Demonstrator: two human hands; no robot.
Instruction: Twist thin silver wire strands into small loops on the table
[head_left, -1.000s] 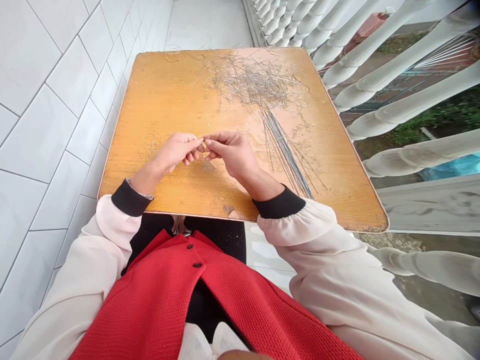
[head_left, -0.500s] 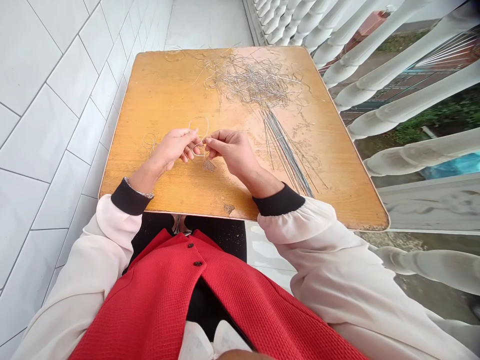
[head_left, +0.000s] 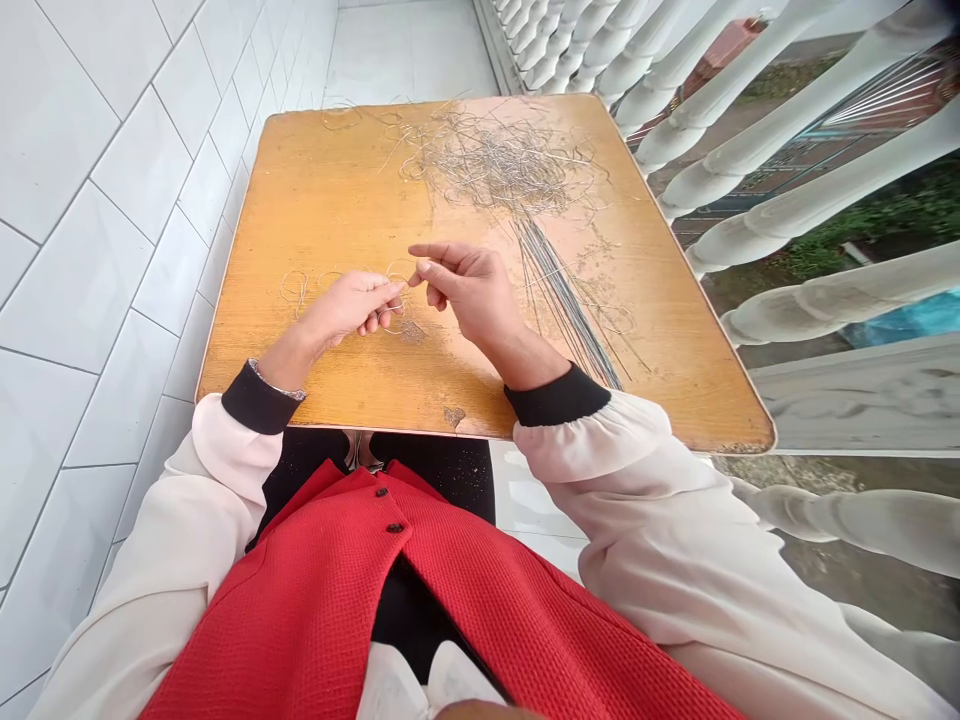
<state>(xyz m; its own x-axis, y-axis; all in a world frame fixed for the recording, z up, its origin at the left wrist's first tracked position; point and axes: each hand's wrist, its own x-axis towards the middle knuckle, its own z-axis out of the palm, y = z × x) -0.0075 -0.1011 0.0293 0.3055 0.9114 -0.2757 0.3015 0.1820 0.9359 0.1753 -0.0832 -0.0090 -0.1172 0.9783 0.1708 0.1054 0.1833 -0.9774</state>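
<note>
So, the left hand (head_left: 341,308) had its fingers curled and pressed together, apparently pinching a thin wire loop (head_left: 399,318) that stuck out just past the fingertips. The wire looked light and springy, probably best held near its end. The right hand (head_left: 469,295) was just beside the loop, not touching it, with its index finger (head_left: 435,252) extended and pinching nothing. Farther right on the wooden tabletop (head_left: 300,200) lay a wire tangle (head_left: 495,165) and a straight bundle of wires (head_left: 562,300).
</note>
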